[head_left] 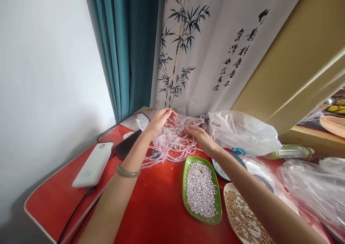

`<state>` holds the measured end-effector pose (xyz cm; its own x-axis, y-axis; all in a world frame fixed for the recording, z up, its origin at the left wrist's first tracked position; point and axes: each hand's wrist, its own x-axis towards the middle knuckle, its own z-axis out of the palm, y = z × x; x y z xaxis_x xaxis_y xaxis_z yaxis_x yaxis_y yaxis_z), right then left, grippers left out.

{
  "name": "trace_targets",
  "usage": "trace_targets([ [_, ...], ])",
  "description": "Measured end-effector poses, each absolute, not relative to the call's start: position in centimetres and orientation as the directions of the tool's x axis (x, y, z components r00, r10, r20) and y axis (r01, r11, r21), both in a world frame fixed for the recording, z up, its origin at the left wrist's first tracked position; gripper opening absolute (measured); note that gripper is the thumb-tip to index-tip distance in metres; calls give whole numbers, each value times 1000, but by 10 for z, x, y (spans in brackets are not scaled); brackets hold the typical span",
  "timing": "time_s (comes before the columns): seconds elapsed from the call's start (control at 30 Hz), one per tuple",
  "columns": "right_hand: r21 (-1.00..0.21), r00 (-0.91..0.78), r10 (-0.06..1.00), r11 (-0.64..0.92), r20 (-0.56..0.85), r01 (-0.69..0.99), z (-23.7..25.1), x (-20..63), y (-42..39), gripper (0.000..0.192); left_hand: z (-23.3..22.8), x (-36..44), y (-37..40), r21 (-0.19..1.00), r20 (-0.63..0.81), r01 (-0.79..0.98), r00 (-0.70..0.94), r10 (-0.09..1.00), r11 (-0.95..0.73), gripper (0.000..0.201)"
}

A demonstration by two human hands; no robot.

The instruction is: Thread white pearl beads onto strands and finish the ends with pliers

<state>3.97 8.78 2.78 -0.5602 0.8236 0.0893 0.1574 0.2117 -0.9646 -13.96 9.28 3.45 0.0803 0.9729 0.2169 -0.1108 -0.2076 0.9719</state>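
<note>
Both hands (161, 119) (201, 138) on sprawling pearl strands (172, 147)

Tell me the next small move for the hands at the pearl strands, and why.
Probably lift one strand free of the heap. The left hand is raised with curled fingers over the tangled pearl strands, and the right hand lies flat on them; neither clearly holds a single strand. The strands overlap in a pile at the back of the red table, so separating one seems to come first.
</note>
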Motion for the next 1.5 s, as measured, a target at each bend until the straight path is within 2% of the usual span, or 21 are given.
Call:
trace_targets([
  [0.13, -994, -579, 812, 11, 73, -109, 41, 45, 98, 23, 37, -149, 91, 977, 211, -51, 144, 967, -205, 25],
  [0.2, -991, -548, 830, 35, 101, -129, 51, 47, 103, 23, 40, -152, 90, 963, 259, -121, 159, 953, -242, 20],
  [0.27, -987, -552, 822, 162, 137, -4, 61, 48, 106, 23, 43, -156, 89, 928, 313, -254, 138, 940, -272, 17],
  [0.33, -910, -590, 791, 351, 163, 219, 71, 48, 107, 24, 48, -161, 88, 879, 342, -384, 100, 934, -281, 16],
  [0.43, -636, -625, 759, 576, 182, 514, 81, 47, 107, 20, 55, -169, 85, 811, 352, -517, 59, 934, -273, 16],
  [0.53, -405, -621, 757, 642, 204, 650, 85, 46, 110, 17, 63, -176, 80, 730, 370, -615, -13, 929, -299, 16],
  [0.63, -293, -551, 793, 608, 260, 738, 83, 47, 115, 22, 70, -181, 72, 642, 401, -685, -83, 912, -344, 21],
  [0.77, -251, -373, 858, 471, 354, 846, 86, 54, 120, 28, 77, -185, 64, 533, 443, -740, -169, 880, -410, 29],
  [0.9, -198, -260, 861, 374, 437, 906, 93, 65, 125, 28, 82, -186, 58, 456, 447, -770, -235, 863, -446, 31],
  [1.2, 57, -181, 884, 174, 431, 983, 95, 100, 128, 28, 88, -191, 51, 348, 481, -802, -291, 827, -485, 34],
  [1.3, -17, -77, 899, 93, 432, 996, 97, 116, 133, 26, 89, -197, 46, 335, 490, -793, -315, 813, -509, 34],
  [1.37, -237, 54, 917, 45, 395, 971, 99, 127, 137, 22, 89, -199, 42, 337, 496, -782, -325, 805, -524, 36],
  [1.43, -497, 153, 942, 16, 299, 868, 102, 135, 140, 23, 87, -199, 41, 353, 497, -769, -328, 803, -533, 39],
  [1.5, -653, 175, 963, 2, 206, 758, 103, 141, 140, 30, 87, -200, 43, 383, 502, -756, -311, 807, -530, 39],
])
